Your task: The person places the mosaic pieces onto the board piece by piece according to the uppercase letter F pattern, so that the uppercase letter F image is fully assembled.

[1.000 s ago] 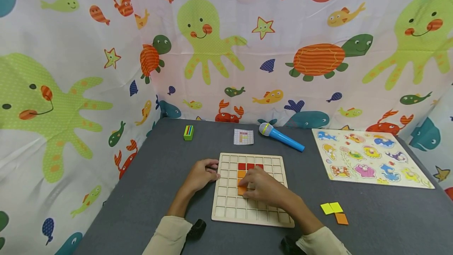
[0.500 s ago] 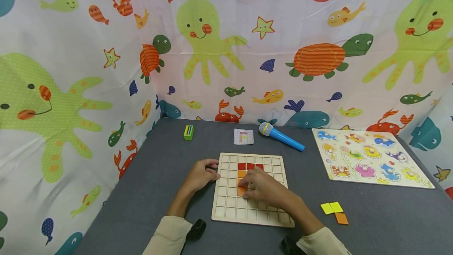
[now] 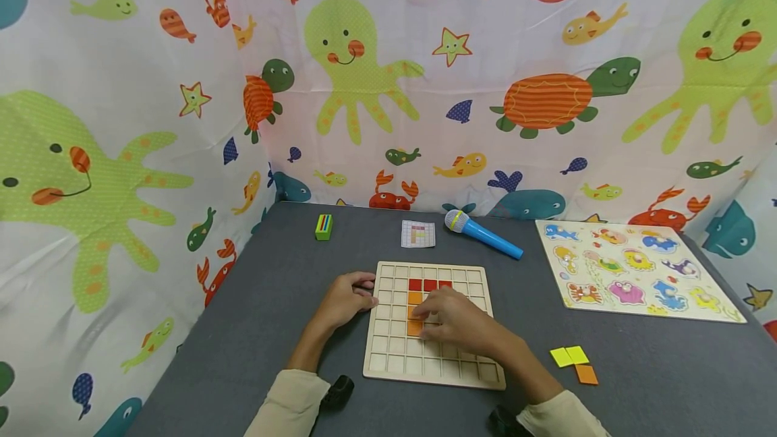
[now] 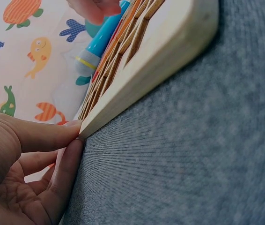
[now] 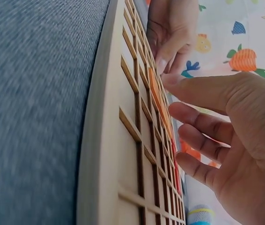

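A pale wooden grid board lies on the grey table, with red tiles in a row and orange tiles in a column below their left end. My left hand holds the board's left edge, thumb and fingertips together at the rim. Over the grid, beside the orange column, is my right hand, partly covering the tiles. In the right wrist view its fingers are loosely spread with no tile between them, the thumb tip close to the orange tiles.
Two yellow tiles and one orange tile lie right of the board. Behind it are a printed pattern card, a blue toy microphone and a small green box. A sea-animal puzzle sits at the right.
My right hand has shifted slightly right and lifted from the lowest orange tile, showing more of the column. The left hand stays at the board's edge.
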`<state>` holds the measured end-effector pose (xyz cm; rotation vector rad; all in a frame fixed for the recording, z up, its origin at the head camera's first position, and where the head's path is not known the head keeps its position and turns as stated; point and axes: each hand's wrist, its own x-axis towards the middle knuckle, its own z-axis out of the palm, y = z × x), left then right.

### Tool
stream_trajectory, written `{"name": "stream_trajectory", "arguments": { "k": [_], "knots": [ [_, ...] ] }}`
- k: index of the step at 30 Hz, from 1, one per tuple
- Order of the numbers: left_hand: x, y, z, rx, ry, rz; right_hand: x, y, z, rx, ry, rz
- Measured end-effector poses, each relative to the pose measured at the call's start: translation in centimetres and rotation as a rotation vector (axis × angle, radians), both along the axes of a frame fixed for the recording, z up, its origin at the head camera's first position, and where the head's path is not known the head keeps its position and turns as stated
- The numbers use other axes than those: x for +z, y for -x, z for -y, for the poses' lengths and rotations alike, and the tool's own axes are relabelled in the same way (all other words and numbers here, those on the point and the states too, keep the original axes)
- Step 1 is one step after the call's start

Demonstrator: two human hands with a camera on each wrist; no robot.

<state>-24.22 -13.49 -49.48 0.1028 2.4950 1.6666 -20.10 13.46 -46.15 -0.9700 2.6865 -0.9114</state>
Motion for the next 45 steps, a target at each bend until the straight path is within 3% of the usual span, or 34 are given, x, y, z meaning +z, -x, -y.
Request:
{"name": "stream_trajectory", "arguments": {
  "k": [9,16,23,45],
  "knots": [
    [0.0,0.0,-0.1,0.005,0.006,0.007,0.4,-0.9,-2.5,-0.044,0.025,0.03],
    [0.1,-0.1,-0.1,0.008,0.015,0.012,0.4,-1.7,-5.2,-0.078,0.048,0.004],
    [-0.1,0.0,-0.1,0.011,0.025,0.001,0.7,-2.7,-8.1,-0.149,0.015,0.028],
    [-0.2,0.0,0.0,0.003,0.009,0.004,-0.1,-6.0,-15.7,-0.309,-0.006,-0.078]
  ]
}}
